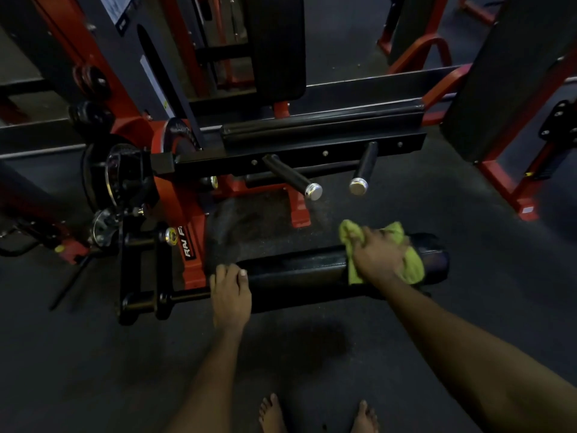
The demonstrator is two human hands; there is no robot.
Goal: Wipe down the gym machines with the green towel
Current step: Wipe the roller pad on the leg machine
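Note:
A red and black gym machine (184,195) fills the upper left and centre. Its long black roller pad (296,273) lies across the lower middle of the view. My right hand (377,257) presses the green towel (412,267) onto the right part of that pad, fingers closed over the cloth. My left hand (229,295) grips the pad's left end, close to the black pivot arm (137,276). The pad's far right tip shows past the towel.
Two black handles with chrome caps (313,190) (359,185) jut toward me above the pad. A second long black pad (321,129) runs behind them. Red frames of other machines (505,185) stand at right. Dark rubber floor (93,370) surrounds; my bare feet (271,414) show at the bottom.

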